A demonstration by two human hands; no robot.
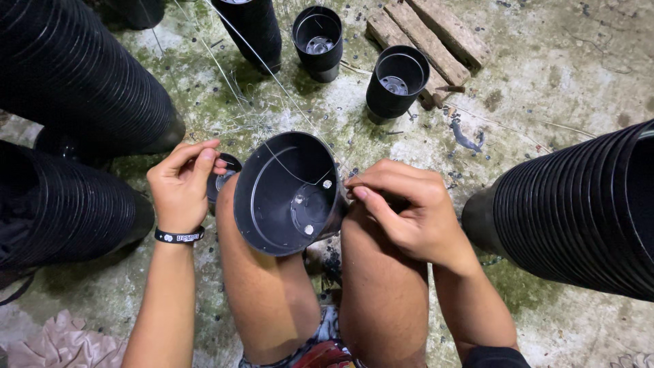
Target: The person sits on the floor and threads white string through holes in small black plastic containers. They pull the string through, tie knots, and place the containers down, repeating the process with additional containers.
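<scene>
We look down on a black plastic pot (289,194) lying on its side between our bare knees, its mouth facing up at us. A thin wire (286,163) crosses its inside. Our right hand (409,211) pinches at the pot's right wall, fingers closed together. Our left hand (182,184), with a black wristband (178,236), pinches something small just left of the rim. Long stacks of nested black pots (75,88) lie on either side. Two single pots (396,80) stand on the stained concrete floor (545,75), beside wooden slats (436,34).
</scene>
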